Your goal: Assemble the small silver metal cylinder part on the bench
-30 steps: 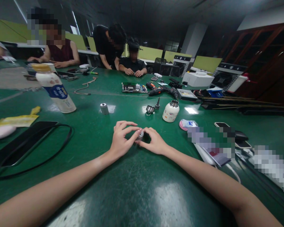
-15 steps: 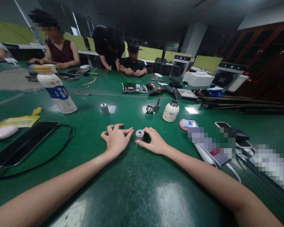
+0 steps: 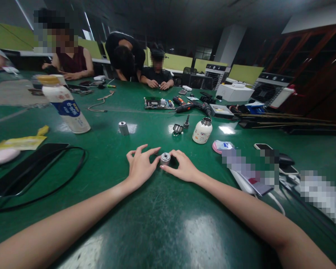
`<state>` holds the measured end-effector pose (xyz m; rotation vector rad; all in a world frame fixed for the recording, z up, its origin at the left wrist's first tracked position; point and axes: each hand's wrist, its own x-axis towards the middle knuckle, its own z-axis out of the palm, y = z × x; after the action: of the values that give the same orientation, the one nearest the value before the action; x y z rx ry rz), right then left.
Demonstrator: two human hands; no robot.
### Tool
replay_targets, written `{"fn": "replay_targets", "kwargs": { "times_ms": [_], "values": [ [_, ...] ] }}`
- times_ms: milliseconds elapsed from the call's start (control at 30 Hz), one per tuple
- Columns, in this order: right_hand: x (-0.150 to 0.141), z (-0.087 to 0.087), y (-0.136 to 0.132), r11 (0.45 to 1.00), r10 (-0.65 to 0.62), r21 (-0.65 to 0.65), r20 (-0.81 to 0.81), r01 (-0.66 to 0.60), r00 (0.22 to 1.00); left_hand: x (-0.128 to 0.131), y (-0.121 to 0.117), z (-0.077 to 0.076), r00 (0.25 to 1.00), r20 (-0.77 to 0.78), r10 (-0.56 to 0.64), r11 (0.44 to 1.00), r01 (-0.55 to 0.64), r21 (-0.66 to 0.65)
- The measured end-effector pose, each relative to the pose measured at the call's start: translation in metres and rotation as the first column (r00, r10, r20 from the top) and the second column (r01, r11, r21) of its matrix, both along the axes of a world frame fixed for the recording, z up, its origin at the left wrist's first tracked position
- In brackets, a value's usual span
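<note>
A small silver metal cylinder point(image 3: 165, 159) with holes in its top face stands upright on the green table point(image 3: 168, 209). My right hand point(image 3: 183, 167) grips it from the right between thumb and index finger. On its other side is my left hand point(image 3: 142, 164), fingers apart, with the thumb close to the cylinder's side; whether they touch I cannot tell. A tiny dark spot shows by the left index fingertip, too small to make out. Farther off to the left stands a second similar metal cylinder point(image 3: 123, 128).
Beyond my hands are a metal cup-shaped lid point(image 3: 177, 129), a white flask point(image 3: 202, 131), a circuit board point(image 3: 159, 104) and power drills point(image 3: 184, 107). A milk-coloured bottle point(image 3: 65, 106) and a tablet point(image 3: 25, 172) with a black cable lie left. Phones point(image 3: 264, 147) are right. Several people sit or lean opposite.
My left hand has moved right, bringing its thumb close to the cylinder. The right hand keeps its grip in the same place. Across the table, a person in black bends lower.
</note>
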<state>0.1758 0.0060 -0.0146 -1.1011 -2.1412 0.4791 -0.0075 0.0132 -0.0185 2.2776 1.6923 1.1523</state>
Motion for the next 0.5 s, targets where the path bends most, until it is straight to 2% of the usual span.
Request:
{"fn": "replay_targets", "kwargs": {
  "times_ms": [100,200,267,333,400,500],
  "values": [
    [0.000,0.000,0.000,1.000,-0.001,0.001,0.001,0.001,1.000,-0.001,0.002,0.001,0.998,0.049,-0.037,0.999,0.037,0.010],
    [0.000,0.000,0.000,1.000,-0.006,-0.001,0.000,0.006,1.000,0.002,-0.002,0.008,0.981,0.180,-0.070,0.986,0.040,0.162],
    [0.000,-0.001,0.001,1.000,-0.007,0.003,0.001,0.007,1.000,0.004,-0.005,0.013,0.955,0.245,-0.166,0.954,0.093,0.286],
    [0.000,-0.002,0.001,1.000,0.001,0.012,0.005,-0.002,1.000,0.006,-0.008,0.015,0.926,0.252,-0.279,0.918,0.180,0.354],
    [0.000,-0.002,0.001,1.000,0.012,0.020,0.010,-0.012,1.000,0.006,-0.010,0.015,0.912,0.232,-0.339,0.899,0.241,0.366],
    [0.000,-0.002,0.001,0.999,0.021,0.030,0.013,-0.022,1.000,0.007,-0.009,0.014,0.913,0.221,-0.343,0.901,0.253,0.352]
  ]
}}
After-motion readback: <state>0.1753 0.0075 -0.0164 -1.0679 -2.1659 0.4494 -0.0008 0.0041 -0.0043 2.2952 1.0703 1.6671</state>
